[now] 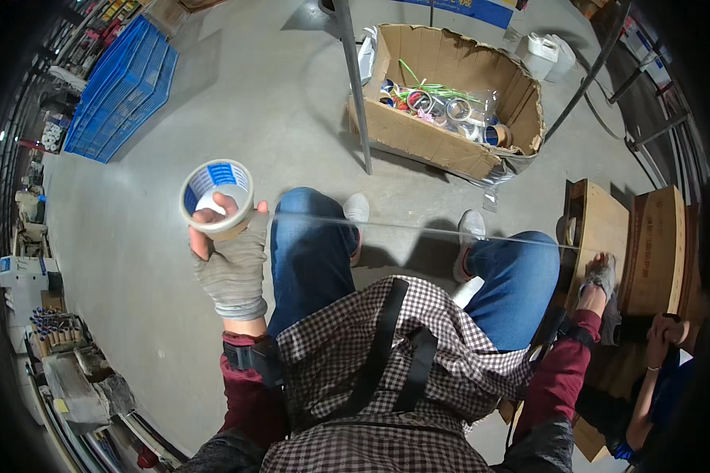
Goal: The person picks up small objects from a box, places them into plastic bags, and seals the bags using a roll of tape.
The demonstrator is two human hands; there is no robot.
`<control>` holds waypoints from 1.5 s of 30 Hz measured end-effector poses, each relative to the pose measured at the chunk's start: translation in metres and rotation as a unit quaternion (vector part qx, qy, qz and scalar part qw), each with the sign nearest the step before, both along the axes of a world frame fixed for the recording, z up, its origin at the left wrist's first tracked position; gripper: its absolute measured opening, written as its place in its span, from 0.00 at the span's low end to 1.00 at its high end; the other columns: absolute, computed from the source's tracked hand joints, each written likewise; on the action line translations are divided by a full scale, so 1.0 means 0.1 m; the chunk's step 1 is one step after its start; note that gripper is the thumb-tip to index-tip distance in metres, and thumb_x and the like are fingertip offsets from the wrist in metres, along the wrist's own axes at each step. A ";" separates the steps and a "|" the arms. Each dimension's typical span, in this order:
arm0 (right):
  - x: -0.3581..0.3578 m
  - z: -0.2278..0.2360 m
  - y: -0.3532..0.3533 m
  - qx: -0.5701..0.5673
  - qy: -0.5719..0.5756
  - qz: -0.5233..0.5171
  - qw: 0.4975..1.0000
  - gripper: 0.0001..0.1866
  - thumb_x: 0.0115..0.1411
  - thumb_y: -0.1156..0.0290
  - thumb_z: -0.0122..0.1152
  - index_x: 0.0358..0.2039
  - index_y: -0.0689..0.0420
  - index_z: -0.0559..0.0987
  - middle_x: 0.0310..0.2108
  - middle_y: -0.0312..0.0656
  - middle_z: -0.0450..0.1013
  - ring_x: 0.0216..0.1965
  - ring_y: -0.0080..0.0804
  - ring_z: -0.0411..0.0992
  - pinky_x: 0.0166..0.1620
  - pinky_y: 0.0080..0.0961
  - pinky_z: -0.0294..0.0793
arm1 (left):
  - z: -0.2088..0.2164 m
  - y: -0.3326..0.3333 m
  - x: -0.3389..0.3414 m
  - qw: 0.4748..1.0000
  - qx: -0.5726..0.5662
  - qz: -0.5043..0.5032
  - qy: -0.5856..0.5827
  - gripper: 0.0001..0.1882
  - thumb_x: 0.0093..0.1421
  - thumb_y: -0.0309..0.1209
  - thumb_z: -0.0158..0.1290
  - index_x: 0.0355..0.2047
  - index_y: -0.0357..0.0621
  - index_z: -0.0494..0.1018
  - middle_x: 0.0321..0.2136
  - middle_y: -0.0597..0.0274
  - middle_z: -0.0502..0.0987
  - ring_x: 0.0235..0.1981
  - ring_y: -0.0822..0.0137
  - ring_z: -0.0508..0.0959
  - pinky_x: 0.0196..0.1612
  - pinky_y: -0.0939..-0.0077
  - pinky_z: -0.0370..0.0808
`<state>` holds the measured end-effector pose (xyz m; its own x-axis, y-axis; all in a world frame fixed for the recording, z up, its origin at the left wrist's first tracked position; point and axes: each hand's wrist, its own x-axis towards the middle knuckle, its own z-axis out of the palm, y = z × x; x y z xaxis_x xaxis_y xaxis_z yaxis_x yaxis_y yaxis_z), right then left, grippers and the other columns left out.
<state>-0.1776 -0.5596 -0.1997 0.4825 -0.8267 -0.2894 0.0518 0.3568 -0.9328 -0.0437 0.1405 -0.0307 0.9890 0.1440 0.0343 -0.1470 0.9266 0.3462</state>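
My left hand (pixel 233 256), in a grey fingerless glove, grips a wide roll of clear tape (pixel 222 173) with a blue and white inner core; its fingers reach inside the ring. From the roll a strip of clear tape (pixel 418 228) stretches taut across above my knees to a brown cardboard box (pixel 602 214) on my right. My right hand (pixel 599 277), also gloved, lies against that box close to the strip's far end, its fingers extended and apparently holding nothing.
Ahead stands an open carton (pixel 426 138) with empty tape cores and plastic scraps, beside metal legs (pixel 353 87). Another brown box (pixel 656 252) is at far right, near a person's clasped hands (pixel 664 335). Blue crates (pixel 126 91) are stacked at left, with white jugs (pixel 541 55) behind the carton.
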 end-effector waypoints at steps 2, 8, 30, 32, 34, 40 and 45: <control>0.00 0.02 0.10 0.005 0.027 -0.051 0.998 0.07 0.54 0.62 0.56 0.29 0.48 0.71 0.21 0.30 0.67 0.21 0.22 0.64 0.23 0.20 0.60 | 0.03 -0.04 -0.03 0.999 -0.029 -0.005 0.026 0.13 0.58 0.38 0.49 0.40 0.46 0.69 0.43 0.65 0.71 0.50 0.68 0.66 0.62 0.48 0.40; 0.73 1.46 2.13 -0.194 -0.005 0.093 0.977 0.17 0.51 0.71 0.57 0.43 0.56 0.73 0.31 0.36 0.70 0.27 0.19 0.64 0.30 0.16 0.64 | -0.06 -0.35 -0.16 0.983 0.173 -0.016 0.055 0.21 0.62 0.42 0.43 0.50 0.42 0.60 0.46 0.62 0.68 0.49 0.67 0.65 0.58 0.61 0.55; 0.84 1.62 3.09 -0.331 0.027 0.352 0.875 0.05 0.52 0.71 0.58 0.29 0.57 0.77 0.23 0.31 0.70 0.21 0.19 0.65 0.25 0.14 0.63 | 0.21 -0.66 -0.31 0.980 -0.137 -0.142 0.042 0.15 0.63 0.38 0.39 0.48 0.50 0.64 0.44 0.66 0.70 0.48 0.63 0.69 0.45 0.53 0.69; 0.87 1.46 2.60 -0.358 0.005 0.273 0.893 0.07 0.54 0.68 0.56 0.30 0.57 0.76 0.21 0.30 0.69 0.19 0.19 0.63 0.24 0.14 0.61 | 0.21 -0.56 -0.26 0.982 -0.133 -0.133 0.027 0.15 0.63 0.38 0.39 0.47 0.49 0.64 0.44 0.66 0.70 0.48 0.63 0.69 0.46 0.52 0.68; 0.87 1.53 2.29 -0.265 0.030 0.185 0.946 0.08 0.55 0.64 0.55 0.29 0.56 0.75 0.19 0.31 0.68 0.17 0.20 0.62 0.22 0.16 0.61 | 0.18 -0.45 -0.23 0.987 -0.116 -0.112 0.010 0.14 0.63 0.36 0.40 0.46 0.46 0.65 0.45 0.65 0.71 0.48 0.62 0.69 0.46 0.52 0.68; 0.74 0.64 0.47 -0.186 0.245 -0.010 0.951 0.12 0.53 0.61 0.60 0.31 0.55 0.75 0.17 0.33 0.67 0.15 0.17 0.62 0.19 0.13 0.59 | 0.18 -0.35 -0.15 0.994 -0.097 -0.052 0.011 0.13 0.63 0.34 0.42 0.47 0.47 0.65 0.43 0.67 0.73 0.48 0.63 0.70 0.43 0.55 0.69; 1.03 1.72 2.35 -0.247 0.094 0.214 0.940 0.17 0.52 0.63 0.58 0.40 0.58 0.75 0.27 0.32 0.71 0.22 0.17 0.63 0.24 0.12 0.62 | 0.25 -0.47 -0.22 0.994 -0.088 -0.059 -0.002 0.14 0.63 0.36 0.42 0.48 0.49 0.65 0.45 0.69 0.72 0.49 0.63 0.69 0.43 0.56 0.69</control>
<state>-0.0747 -0.3250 -0.0281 0.7800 -0.6248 -0.0349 -0.1808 -0.1716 -0.9684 -0.0654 0.0933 -0.0060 0.9993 0.0316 0.0220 -0.0350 0.9836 0.1768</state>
